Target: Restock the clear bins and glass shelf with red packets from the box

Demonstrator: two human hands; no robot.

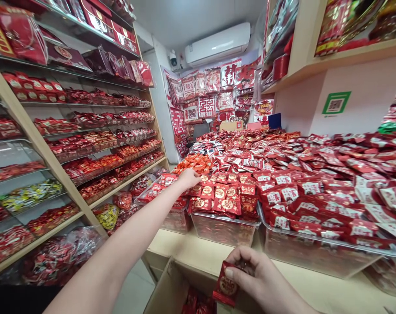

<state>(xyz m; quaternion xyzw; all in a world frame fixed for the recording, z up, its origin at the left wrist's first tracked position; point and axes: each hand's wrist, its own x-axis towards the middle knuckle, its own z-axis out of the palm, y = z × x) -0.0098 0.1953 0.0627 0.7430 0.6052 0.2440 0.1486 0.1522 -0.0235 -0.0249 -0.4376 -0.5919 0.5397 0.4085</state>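
Observation:
My right hand [255, 271] grips a small red candy packet [227, 283] with a gold round print, thumb across its front. It is above an open cardboard box [167, 290] that has more red packets [198, 301] inside. Stretched forward, my left hand [189, 179] is at the back left of a clear plastic bin [224, 229]. Rows of gold-printed red packets [214, 192] fill this bin. The left fingers are curled together at the packets; what they hold, if anything, is hidden.
On the right stands a larger clear bin [329, 257] heaped with red packets; another bin [173, 220] is on the left. Behind them spreads a big pile of packets [283, 152]. Shelves [119, 187] of packets line the left wall. An overhead wooden shelf [355, 50] juts out at upper right.

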